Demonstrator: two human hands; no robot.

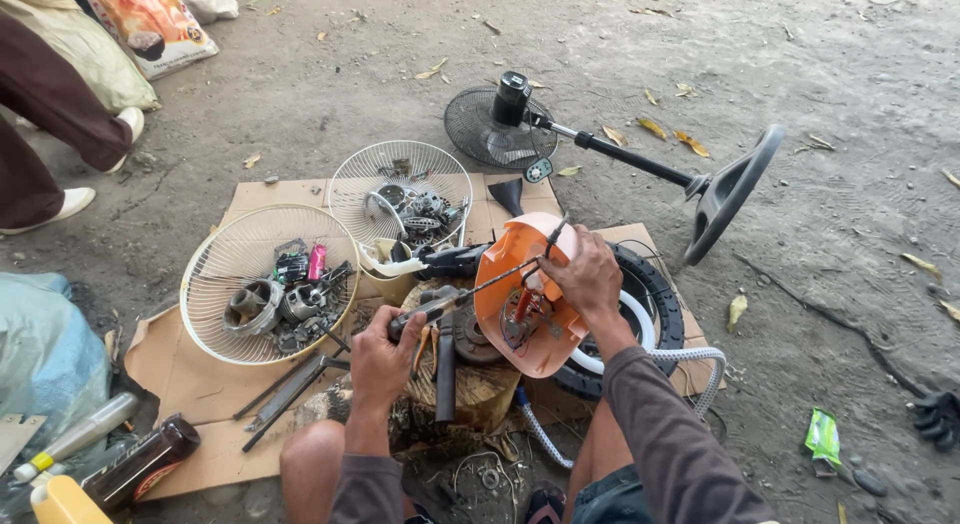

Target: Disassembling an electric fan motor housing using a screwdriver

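My left hand [385, 349] grips the handle of a long screwdriver [470, 289] whose shaft reaches into an orange plastic fan housing [510, 264]. My right hand [588, 274] holds the upper rim of that housing and steadies it on a wooden stump [480, 384]. Inside the housing I see red wiring and metal parts. Pliers with orange handles [425, 349] lie on the stump next to my left hand.
Two white wire fan guards [250, 254] [400, 179] hold loose motor parts on a cardboard sheet [200, 384]. A black stand fan [600, 149] lies on the dirt behind. A tyre [655, 304] and hose sit right. Bottles lie at lower left; a person's legs stand at upper left.
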